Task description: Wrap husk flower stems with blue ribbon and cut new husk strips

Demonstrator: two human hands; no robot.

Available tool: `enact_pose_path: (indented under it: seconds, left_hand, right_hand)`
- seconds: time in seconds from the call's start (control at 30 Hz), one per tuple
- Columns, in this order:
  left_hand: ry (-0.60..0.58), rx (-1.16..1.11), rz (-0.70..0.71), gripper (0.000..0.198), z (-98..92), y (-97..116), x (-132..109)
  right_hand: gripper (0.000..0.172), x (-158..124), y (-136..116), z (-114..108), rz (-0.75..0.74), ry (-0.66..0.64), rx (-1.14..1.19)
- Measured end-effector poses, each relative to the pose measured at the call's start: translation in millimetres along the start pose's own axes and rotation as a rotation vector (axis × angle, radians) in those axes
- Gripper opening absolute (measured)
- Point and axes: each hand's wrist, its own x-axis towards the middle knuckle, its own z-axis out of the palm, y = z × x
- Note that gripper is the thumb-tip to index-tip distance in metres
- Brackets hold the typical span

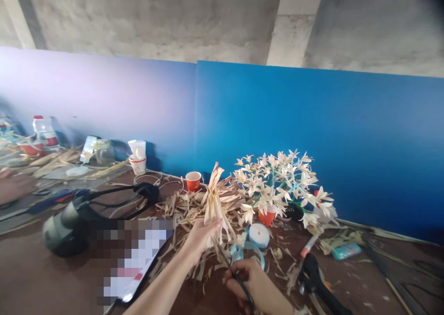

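Note:
My left hand [200, 237] is closed on a pale dried corn husk [214, 207] that stands up from my fingers. Just below and to the right, my right hand [252, 280] grips a pair of dark scissors [224, 256]. Their blades point up and left, close to the lower end of the husk; whether they touch it I cannot tell. Behind my hands lies a heap of dried husks [182, 204]. A roll of light blue ribbon [259, 235] sits right of the husk, beside loose ribbon loops. Cut scraps are strewn around.
A bunch of husk flowers [274, 178] stands in a red cup [266, 216] at the back right. A black glue gun [314, 278] lies on the right. To the left are a phone [147, 255], a black headset-like device [65, 227] and another person's hand [15, 185]. A blue partition [312, 120] closes the back.

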Motion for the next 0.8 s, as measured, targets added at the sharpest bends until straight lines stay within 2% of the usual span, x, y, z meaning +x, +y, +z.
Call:
enact_pose_path:
  seconds: [0.8]
  left_hand:
    - [0.018,-0.020,-0.020,0.044,-0.7,-5.1,3.3]
  right_hand:
    - [0.014,-0.8,-0.3,1.1,-0.003,0.015,0.021]
